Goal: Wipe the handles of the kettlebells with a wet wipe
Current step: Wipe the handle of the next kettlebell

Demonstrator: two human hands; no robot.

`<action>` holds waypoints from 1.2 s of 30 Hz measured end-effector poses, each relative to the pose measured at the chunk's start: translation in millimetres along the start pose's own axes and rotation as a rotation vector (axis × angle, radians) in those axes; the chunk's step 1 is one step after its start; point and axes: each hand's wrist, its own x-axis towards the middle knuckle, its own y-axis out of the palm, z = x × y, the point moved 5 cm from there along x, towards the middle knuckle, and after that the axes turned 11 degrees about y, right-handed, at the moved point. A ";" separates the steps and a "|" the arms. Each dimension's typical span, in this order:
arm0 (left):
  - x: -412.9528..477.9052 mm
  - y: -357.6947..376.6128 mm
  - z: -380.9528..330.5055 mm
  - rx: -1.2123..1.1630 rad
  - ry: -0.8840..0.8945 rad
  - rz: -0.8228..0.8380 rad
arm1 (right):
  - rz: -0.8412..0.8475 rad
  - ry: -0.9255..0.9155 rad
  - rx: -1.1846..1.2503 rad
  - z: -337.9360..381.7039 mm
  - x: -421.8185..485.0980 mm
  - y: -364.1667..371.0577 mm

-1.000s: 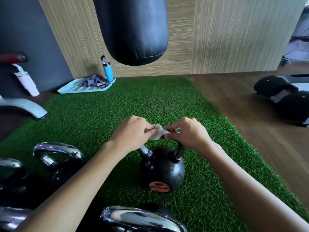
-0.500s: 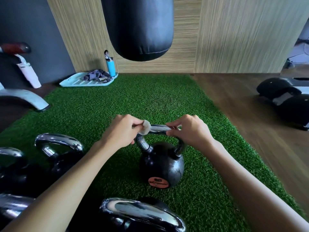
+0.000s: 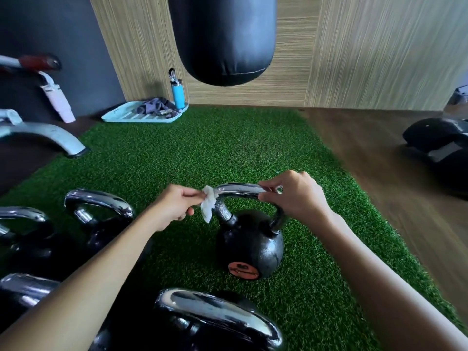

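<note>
Head view: a black kettlebell (image 3: 250, 247) stands upright near the middle of the green turf mat (image 3: 228, 148), with both hands on its chrome handle (image 3: 240, 190).
Change: within the last second the wet wipe (image 3: 209, 205) has slid from the middle of the handle's top bar to its left bend, leaving the bar bare.
Left: the left hand (image 3: 174, 206) pinches the wipe against that bend.
Right: the right hand (image 3: 296, 196) pinches the right end of the top bar, as before, steadying the bell.
Meaning: the top bar looks done and the handle's two legs probably remain. The other kettlebells (image 3: 98, 211) at the mat's near left corner seem to be waiting.
Tray: a light-blue tray (image 3: 119, 117) at the mat's far left corner holds a crumpled grey cloth (image 3: 154, 107) and small bits too blurred to name.
Bottle: a capped blue bottle (image 3: 178, 96) stands at the tray's right end, its contents hidden.
</note>
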 end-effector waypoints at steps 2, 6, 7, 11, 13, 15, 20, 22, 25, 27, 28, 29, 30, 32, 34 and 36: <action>-3.8 5.2 11.8 -0.085 -0.057 0.001 | 0.005 0.000 0.004 -0.1 -0.8 0.1; -1.3 3.7 0.8 -0.091 0.012 -0.137 | 0.005 0.004 0.053 -2.0 -1.0 -0.4; 0.3 6.2 2.1 -0.111 -0.006 -0.161 | 0.004 0.007 0.059 -2.3 -0.8 -1.2; -5.4 30.9 30.7 -0.411 -0.315 -0.094 | 0.002 -0.007 0.061 -2.6 -0.4 -2.1; -12.6 47.6 42.7 -0.502 -0.430 0.006 | 0.006 -0.021 0.066 -2.9 -0.3 -1.1; -13.9 55.5 46.2 -0.530 -0.457 0.031 | 0.020 -0.035 0.069 -4.0 0.5 -0.7; -20.0 45.1 38.0 -0.386 -0.310 -0.144 | 0.172 -0.093 0.119 -15.2 7.1 -0.7; -29.0 49.0 31.8 -0.300 -0.185 -0.161 | 0.223 -0.103 0.121 -29.7 6.4 2.7; -36.3 55.7 14.3 -0.174 -0.033 -0.212 | 0.246 -0.083 0.222 -54.4 1.5 10.1; -36.9 53.1 7.2 -0.126 -0.017 -0.287 | 0.310 -0.088 0.337 -62.8 -1.6 15.2; -36.2 52.1 7.7 -0.130 -0.018 -0.317 | 0.337 -0.099 0.378 -64.7 -2.3 17.5; -35.9 52.2 9.0 -0.142 -0.021 -0.336 | 0.346 -0.107 0.403 -65.8 -2.7 18.8; -35.9 53.1 11.4 -0.154 -0.027 -0.343 | 0.335 -0.111 0.427 -67.0 -2.7 19.8; -38.3 53.3 14.5 -0.185 -0.057 -0.355 | 0.286 -0.095 0.441 -72.4 -1.1 24.9; -39.1 51.1 19.7 -0.232 -0.114 -0.397 | 0.243 -0.057 0.442 -76.8 -0.2 29.8; -41.4 48.9 24.7 -0.286 -0.171 -0.460 | 0.203 -0.046 0.432 -77.9 -0.1 31.4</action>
